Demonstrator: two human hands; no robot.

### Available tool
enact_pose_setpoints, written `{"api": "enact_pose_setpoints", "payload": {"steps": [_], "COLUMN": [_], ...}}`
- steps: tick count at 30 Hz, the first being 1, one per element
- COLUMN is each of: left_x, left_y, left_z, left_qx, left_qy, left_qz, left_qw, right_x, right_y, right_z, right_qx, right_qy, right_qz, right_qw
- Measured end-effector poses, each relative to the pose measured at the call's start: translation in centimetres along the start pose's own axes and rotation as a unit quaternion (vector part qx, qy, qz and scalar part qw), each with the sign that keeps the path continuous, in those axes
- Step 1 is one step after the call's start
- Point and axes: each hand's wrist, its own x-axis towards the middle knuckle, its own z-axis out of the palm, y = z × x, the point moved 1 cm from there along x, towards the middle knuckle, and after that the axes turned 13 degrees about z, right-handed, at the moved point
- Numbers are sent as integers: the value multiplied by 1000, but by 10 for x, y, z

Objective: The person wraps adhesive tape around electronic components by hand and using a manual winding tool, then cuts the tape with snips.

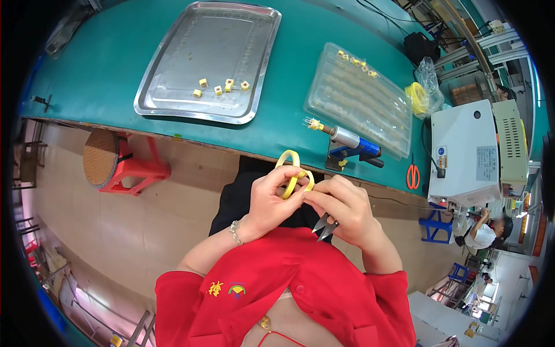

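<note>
Two hands grasp the yellow tape roll point(293, 154) off the table's point(272, 136) near edge: the left hand point(272, 194) pinches its ring, the smaller loop lies right, meeting the right hand's point(347, 208) grip, which also clasps snips point(328, 230) pointing near.

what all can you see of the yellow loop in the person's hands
The yellow loop is a narrow band, perhaps tape, forming a large open ring with a smaller curve at its right. The left hand grips it where both meet; the right hand seems to touch the smaller curve's lower end. It is held up near the green table.
</note>
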Motion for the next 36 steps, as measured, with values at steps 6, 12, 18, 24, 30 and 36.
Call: {"api": "enact_pose_setpoints", "payload": {"steps": [6, 12, 18, 24, 30, 36], "left_x": [4, 16, 30, 31, 29, 28], "left_y": [8, 18, 12, 5, 3, 3], "left_z": [2, 0, -2, -6, -7, -7], "left_qx": [-66, -161, -141, -143, -149, -142], "left_qy": [10, -33, -37, -43, -45, -48], "left_qz": [-70, -91, -100, -91, -101, -96], "left_qw": [995, 982, 984, 985, 983, 984], "right_x": [16, 66, 88, 92, 94, 92], "right_y": [7, 31, 54, 59, 59, 61], "right_z": [-10, -29, -25, -23, -22, -21], "right_qx": [80, 129, 219, 250, 260, 253], "right_qy": [103, 65, -38, -64, -78, -76], "right_qz": [68, 161, 274, 332, 351, 345], "right_qw": [989, 976, 936, 907, 896, 901]}}
